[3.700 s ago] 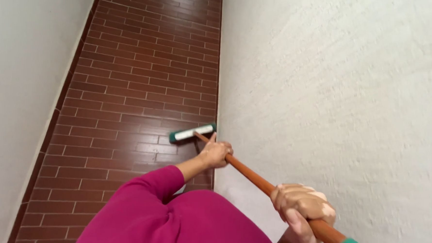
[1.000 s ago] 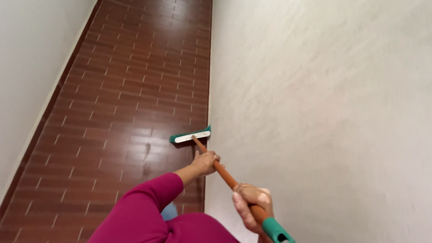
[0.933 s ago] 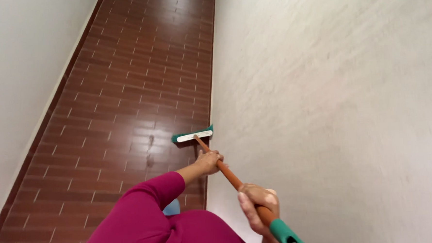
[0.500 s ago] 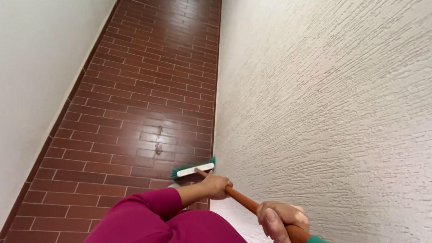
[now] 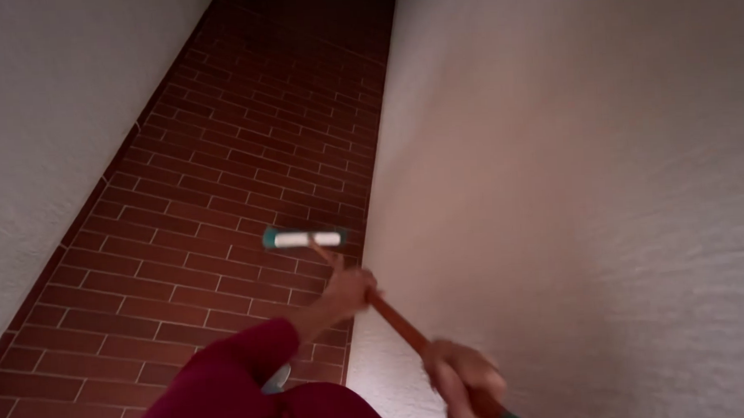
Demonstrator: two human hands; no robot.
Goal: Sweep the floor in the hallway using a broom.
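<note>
I hold a broom with an orange-brown handle [image 5: 393, 319] and a green and white head [image 5: 305, 238]. The head rests on the reddish-brown brick floor [image 5: 221, 207] near the foot of the right wall. My left hand [image 5: 348, 288] grips the handle lower down, its arm in a magenta sleeve [image 5: 237, 374]. My right hand [image 5: 463, 380] grips the handle near its top end, at the bottom edge of the view. The picture is blurred by motion.
A narrow corridor runs ahead between a white wall on the left [image 5: 43, 148] and a rough white plastered wall on the right [image 5: 572, 183]. A bit of pale blue footwear [image 5: 275, 379] shows below my left arm.
The broom head has moved forward along the floor and a little leftward, away from the right wall. Both hands stay on the handle. The view has darkened and blurred.
</note>
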